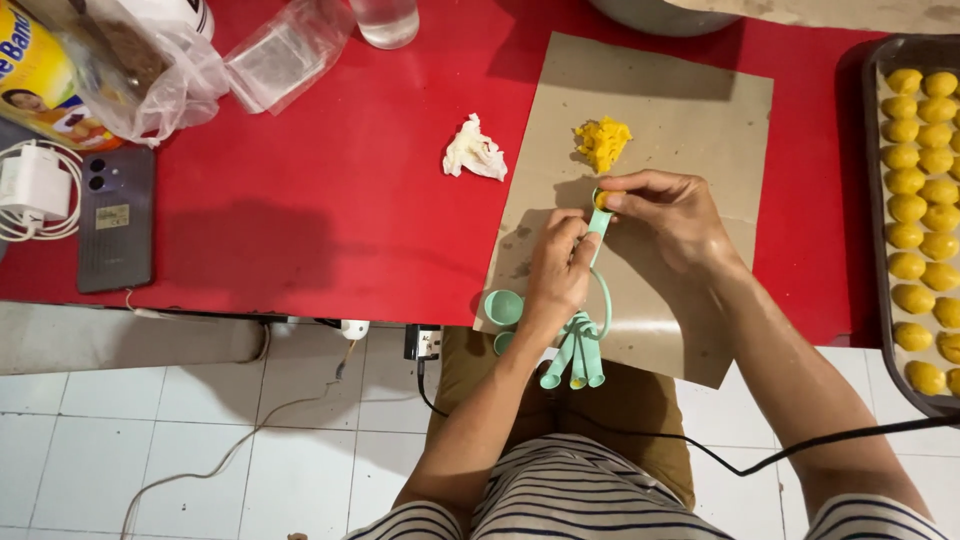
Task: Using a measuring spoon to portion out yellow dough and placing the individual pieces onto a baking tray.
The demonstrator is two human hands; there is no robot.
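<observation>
My left hand [558,272] grips the handle of a mint-green measuring spoon [598,222] that belongs to a ringed set [575,358] hanging down past the table edge. My right hand [668,212] presses its fingertips on yellow dough in the spoon's bowl. Just beyond lies a small heap of yellow dough [602,142] on a sheet of brown paper [680,110]. At the right a dark baking tray [872,190] holds several shaped yellow dough pieces [915,180].
A crumpled white tissue [474,151] lies on the red table [330,200]. A phone [116,217], a white charger [34,185], plastic bags [150,60] and a glass [385,20] sit at the left and back. Cables hang over the tiled floor.
</observation>
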